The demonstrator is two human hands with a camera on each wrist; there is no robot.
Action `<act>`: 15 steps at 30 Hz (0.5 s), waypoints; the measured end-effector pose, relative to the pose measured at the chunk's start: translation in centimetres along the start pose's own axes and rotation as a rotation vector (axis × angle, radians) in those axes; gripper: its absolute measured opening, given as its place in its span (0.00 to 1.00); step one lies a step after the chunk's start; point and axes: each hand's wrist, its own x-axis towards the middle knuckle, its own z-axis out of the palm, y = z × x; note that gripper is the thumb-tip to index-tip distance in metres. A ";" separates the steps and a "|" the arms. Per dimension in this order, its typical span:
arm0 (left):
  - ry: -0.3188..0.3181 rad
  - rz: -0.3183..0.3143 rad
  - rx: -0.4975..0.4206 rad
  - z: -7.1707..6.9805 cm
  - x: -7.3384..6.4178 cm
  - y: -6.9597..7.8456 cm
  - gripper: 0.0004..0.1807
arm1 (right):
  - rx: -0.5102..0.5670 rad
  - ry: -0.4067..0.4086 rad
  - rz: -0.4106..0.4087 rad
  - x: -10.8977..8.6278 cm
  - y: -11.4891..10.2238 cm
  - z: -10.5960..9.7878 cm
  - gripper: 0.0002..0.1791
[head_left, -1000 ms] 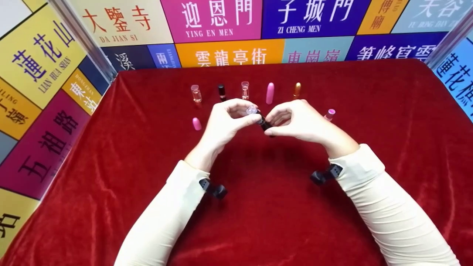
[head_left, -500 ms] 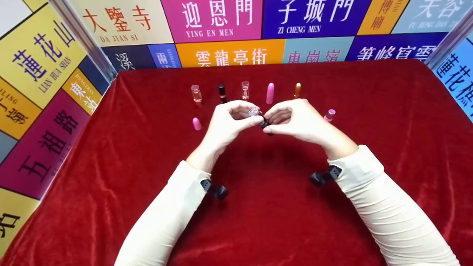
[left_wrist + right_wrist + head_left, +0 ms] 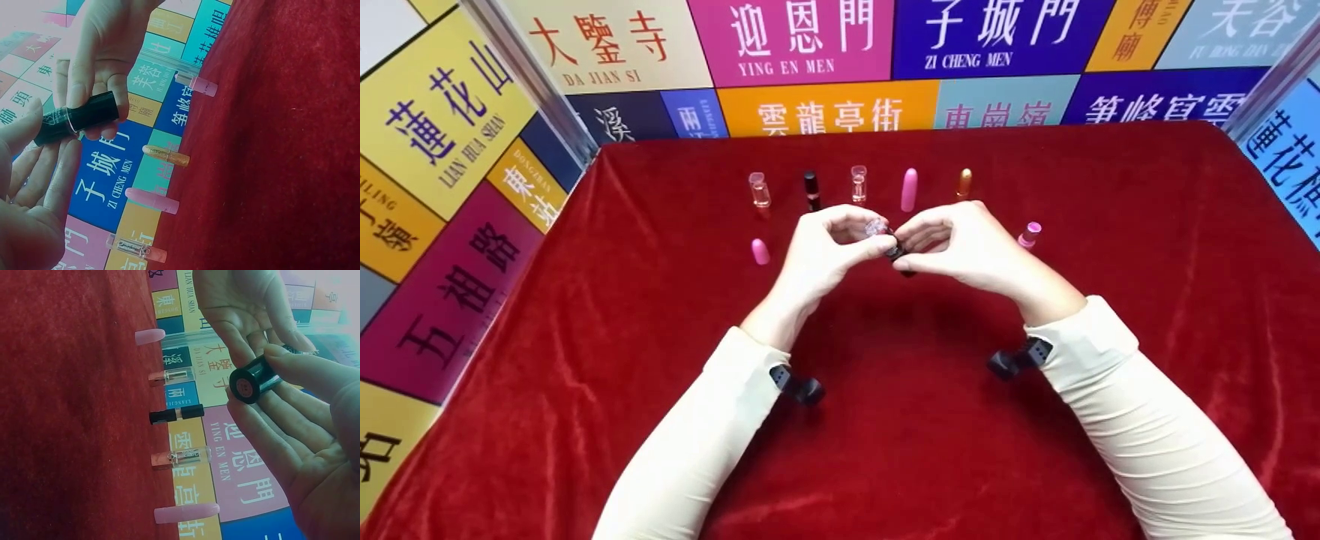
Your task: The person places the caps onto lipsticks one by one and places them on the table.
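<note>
Over the middle of the red cloth, both hands hold one black lipstick tube [image 3: 894,250] lying slantwise between them. My left hand [image 3: 826,244] pinches its upper end, where a clear faceted tip [image 3: 876,226] shows between finger and thumb. The lower end is pinched by the thumb and fingers of my right hand [image 3: 960,244]. In the left wrist view a thin pale ring circles the black tube [image 3: 93,114] between the two hands. The right wrist view shows a round reddish label on the end of the tube [image 3: 264,374]. Fingers hide part of the tube.
Behind the hands stand a clear-capped lipstick [image 3: 760,190], a black one [image 3: 811,189], another clear-capped one [image 3: 859,184], a pink one [image 3: 909,190] and a gold one [image 3: 964,183]. A short pink one [image 3: 760,251] is left, a pink-topped one [image 3: 1030,234] right. Printed panels [image 3: 825,105] border the cloth.
Over the last second the hands have come slightly closer together, and less of the black tube shows between them. Both still hold it. The standing lipsticks have not moved.
</note>
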 end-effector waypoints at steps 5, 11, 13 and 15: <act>0.004 -0.006 -0.001 0.0 -0.1 -0.1 0.14 | -0.010 -0.001 -0.005 0.0 0.0 0.0 0.18; -0.001 -0.002 0.005 0.1 -0.1 -0.1 0.14 | -0.021 0.002 -0.023 -0.1 0.0 0.0 0.17; -0.003 0.001 0.005 0.1 -0.1 -0.1 0.14 | -0.024 0.005 -0.029 -0.1 0.0 0.0 0.16; -0.003 0.003 0.006 0.1 -0.1 -0.2 0.14 | -0.027 0.006 -0.035 -0.1 0.0 0.0 0.16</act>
